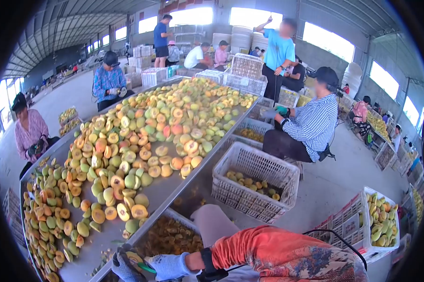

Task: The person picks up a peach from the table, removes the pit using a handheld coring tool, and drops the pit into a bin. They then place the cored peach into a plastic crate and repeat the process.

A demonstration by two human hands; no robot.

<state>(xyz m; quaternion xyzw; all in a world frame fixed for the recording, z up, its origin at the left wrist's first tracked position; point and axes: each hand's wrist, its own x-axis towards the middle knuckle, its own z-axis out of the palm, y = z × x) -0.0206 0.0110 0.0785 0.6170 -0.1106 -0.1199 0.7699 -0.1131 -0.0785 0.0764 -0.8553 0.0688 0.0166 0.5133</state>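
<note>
At the bottom edge, my left hand (122,266), in a grey-blue glove, is closed around a halved peach (134,257). My right hand (170,267), in a light blue glove, grips a small green tool (146,267) against the fruit; its working end cannot be made out. Both hands are together at the near rim of a metal sorting table (165,203). Halved and whole peaches (122,183) are heaped across the table. Just beyond my right hand, a crate (186,219) holds brownish peach scraps or pits.
A white crate (254,183) with some fruit stands on the floor to the right. Another crate (362,225), full of yellow-green fruit, is behind my right arm. A co-worker in a checked shirt (310,124) sits along the same table side; others sit opposite. A black cable (343,239) crosses near my sleeve.
</note>
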